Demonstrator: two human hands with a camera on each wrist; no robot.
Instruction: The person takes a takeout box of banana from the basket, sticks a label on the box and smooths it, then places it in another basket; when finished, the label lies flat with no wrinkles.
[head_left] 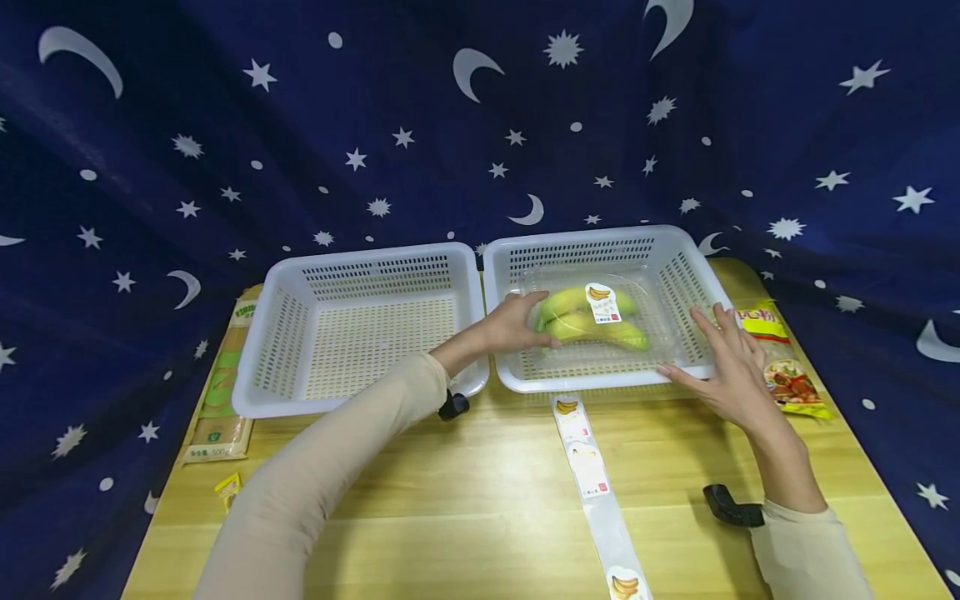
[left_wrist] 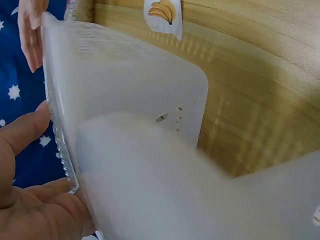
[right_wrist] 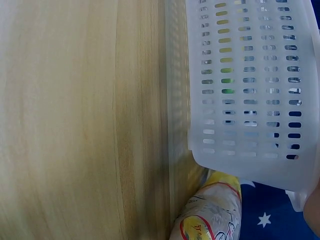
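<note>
A clear plastic box (head_left: 660, 333) of green-yellow bananas (head_left: 600, 332), with a banana label (head_left: 602, 303) on its lid, sits inside the right white basket (head_left: 517, 385). My left hand (head_left: 513, 325) grips the box's left end, thumb toward the front and fingers behind. In the left wrist view, these fingers (left_wrist: 25, 130) meet the ridged edge of the clear lid. Over the right basket's front right corner, my right hand (head_left: 731, 367) has its fingers spread, thumb close to the front rim and nothing held. Only a sliver of it shows in the right wrist view.
Another white basket (head_left: 378, 337) stands left, beneath my left forearm. A strip of banana labels (head_left: 600, 508) runs down the wooden table (head_left: 450, 517). Packages lie at both sides: a noodle pack (head_left: 217, 408) left, a yellow-and-red bag (head_left: 787, 367) right. A starry curtain (head_left: 420, 108) hangs behind.
</note>
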